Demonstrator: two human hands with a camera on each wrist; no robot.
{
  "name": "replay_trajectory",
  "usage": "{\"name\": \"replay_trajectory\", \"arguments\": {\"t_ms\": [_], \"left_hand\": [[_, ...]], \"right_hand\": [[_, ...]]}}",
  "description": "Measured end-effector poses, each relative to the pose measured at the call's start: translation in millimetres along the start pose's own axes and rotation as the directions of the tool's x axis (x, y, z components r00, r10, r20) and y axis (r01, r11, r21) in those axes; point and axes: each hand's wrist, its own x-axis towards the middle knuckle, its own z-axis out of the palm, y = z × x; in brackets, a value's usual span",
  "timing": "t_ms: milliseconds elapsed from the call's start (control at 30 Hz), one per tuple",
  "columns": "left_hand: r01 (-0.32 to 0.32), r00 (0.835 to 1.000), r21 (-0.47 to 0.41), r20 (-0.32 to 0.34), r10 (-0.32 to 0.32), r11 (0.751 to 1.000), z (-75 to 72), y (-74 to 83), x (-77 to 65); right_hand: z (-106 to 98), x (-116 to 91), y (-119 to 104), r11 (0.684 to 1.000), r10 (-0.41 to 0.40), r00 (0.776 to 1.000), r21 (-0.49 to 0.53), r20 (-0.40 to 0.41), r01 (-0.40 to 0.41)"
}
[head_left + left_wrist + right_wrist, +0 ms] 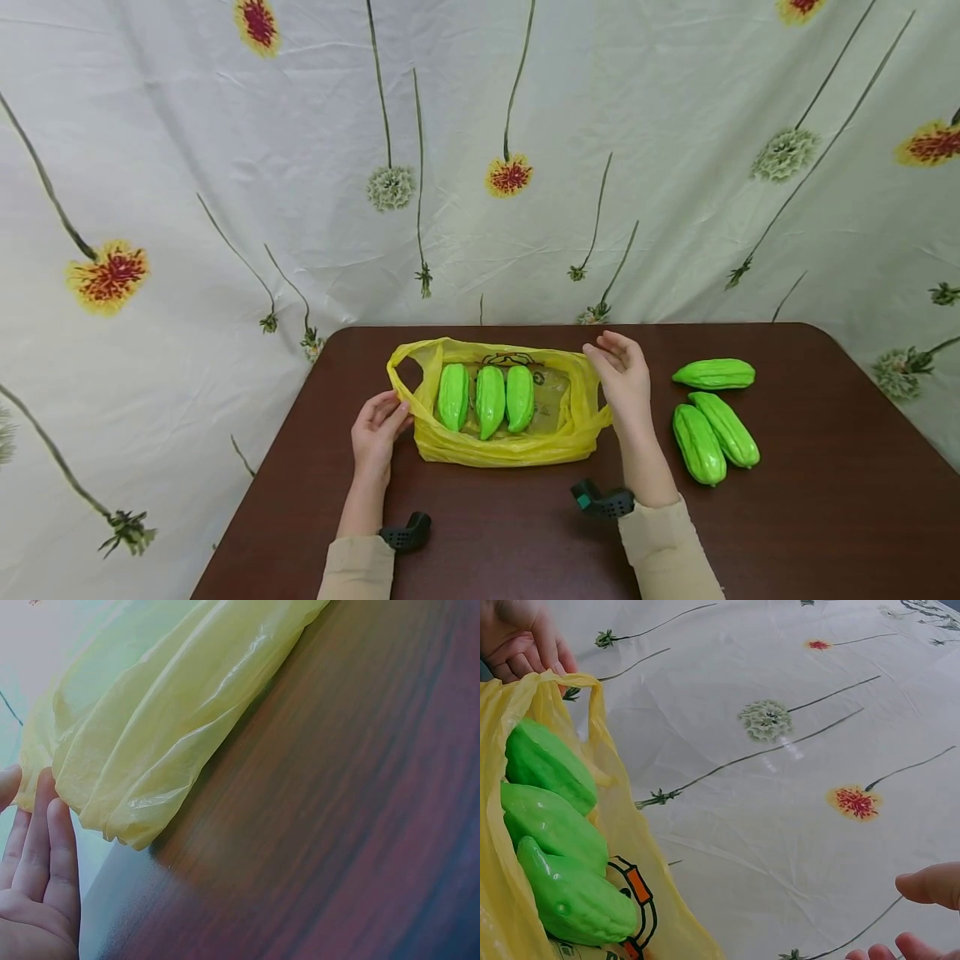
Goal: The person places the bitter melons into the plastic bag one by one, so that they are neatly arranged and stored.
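A yellow plastic bag (pixel 506 454) lies with its mouth spread wide on the dark table. Inside it, three glossy green, lightly ridged fruits (pixel 491 402) lie side by side; the right wrist view shows the same green fruits (pixel 553 829) close up. My left hand (pixel 377 433) pinches the bag's left handle between thumb and fingers. In the left wrist view that hand (pixel 37 877) is at the bag's (pixel 150 742) edge. My right hand (pixel 626 379) is raised beside the bag's right handle, thumb and fingers parted. The right wrist view shows nothing between thumb and fingers (pixel 934 885).
To the right of the bag, three more green fruits (pixel 714 374) lie on the brown table (pixel 510 533), two of them side by side. A white cloth with printed flowers (pixel 510 250) hangs behind the table. Each wrist wears a black camera mount (pixel 405 533).
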Motion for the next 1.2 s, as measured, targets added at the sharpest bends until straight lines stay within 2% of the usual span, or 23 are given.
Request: {"name": "replay_trajectory", "arguments": {"t_ms": [667, 1000, 1200], "left_hand": [[0.004, 1.0, 0.012, 0.005, -0.004, 1.0, -1.3, -0.6, 0.4], [-0.01, 1.0, 0.009, -0.004, 0.01, 1.0, -1.3, -1.0, 0.2], [-0.018, 1.0, 0.003, 0.003, 0.018, 1.0, -1.5, -1.0, -0.2]], "right_hand": [[-39.4, 2.0, -5.6, 0.998, -0.034, 0.993, -0.065, -0.117, 0.027], [-69.9, 5.8, -4.5, 0.996, -0.013, 0.985, -0.093, -0.174, -0.003], [-89.2, 6.1, -5.0, 0.987, 0.031, 0.983, -0.149, -0.183, -0.059]]}}
